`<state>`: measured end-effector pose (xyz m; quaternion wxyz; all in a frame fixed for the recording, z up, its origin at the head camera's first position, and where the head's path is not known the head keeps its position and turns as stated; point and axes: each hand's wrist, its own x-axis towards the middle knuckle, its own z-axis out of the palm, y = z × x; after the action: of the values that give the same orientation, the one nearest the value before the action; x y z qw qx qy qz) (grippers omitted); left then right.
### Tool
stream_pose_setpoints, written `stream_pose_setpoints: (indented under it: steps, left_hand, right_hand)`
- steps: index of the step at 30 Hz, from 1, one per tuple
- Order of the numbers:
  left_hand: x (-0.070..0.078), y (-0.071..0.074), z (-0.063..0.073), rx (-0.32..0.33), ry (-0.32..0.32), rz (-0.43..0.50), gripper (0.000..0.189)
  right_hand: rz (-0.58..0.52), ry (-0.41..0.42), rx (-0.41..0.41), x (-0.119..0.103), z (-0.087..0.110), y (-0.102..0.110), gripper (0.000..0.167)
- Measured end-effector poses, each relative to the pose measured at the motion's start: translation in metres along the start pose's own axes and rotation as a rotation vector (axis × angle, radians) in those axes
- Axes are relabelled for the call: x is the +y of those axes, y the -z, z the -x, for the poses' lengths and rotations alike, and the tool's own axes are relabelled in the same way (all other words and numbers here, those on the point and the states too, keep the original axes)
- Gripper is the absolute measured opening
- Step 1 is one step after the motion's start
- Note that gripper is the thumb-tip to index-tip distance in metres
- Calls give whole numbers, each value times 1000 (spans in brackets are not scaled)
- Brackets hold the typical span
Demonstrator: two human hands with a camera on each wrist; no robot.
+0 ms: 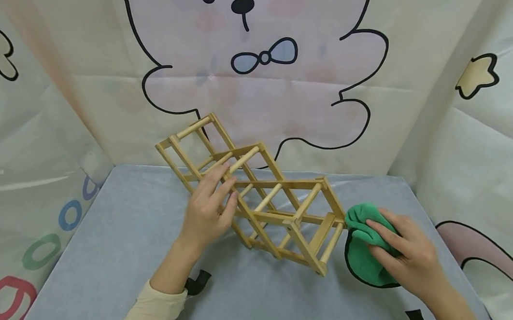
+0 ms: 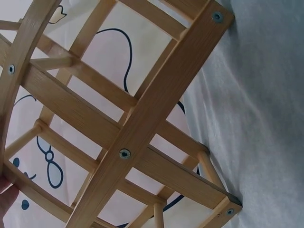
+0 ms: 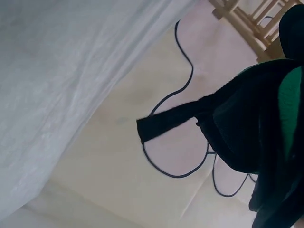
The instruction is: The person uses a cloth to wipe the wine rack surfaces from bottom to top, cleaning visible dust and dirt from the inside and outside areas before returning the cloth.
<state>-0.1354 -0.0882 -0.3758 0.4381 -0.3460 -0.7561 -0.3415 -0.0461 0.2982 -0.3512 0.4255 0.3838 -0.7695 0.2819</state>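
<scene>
A light wooden rack of rails and round dowels stands tilted at the middle of the table, its upper left end raised. My left hand grips a rail and dowel near its middle; the left wrist view shows the rack close up, with screw heads in the rails and fingertips at the edge. My right hand holds a bunched green cloth with black edging against the rack's right end. In the right wrist view the cloth shows a dark side.
The grey-blue cloth-covered table extends around the rack. Behind it hangs a pale backdrop with a cartoon bear, and printed side curtains flank the table. Black straps show by the left wrist and near the right forearm.
</scene>
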Motion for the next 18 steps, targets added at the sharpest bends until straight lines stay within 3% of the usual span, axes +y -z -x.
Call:
stream_pose_setpoints:
  steps: [18]
  left_hand:
    - [-1, 0, 2, -1, 2, 1, 27]
  right_hand:
    - [-89, 129, -80, -36, -16, -11, 32]
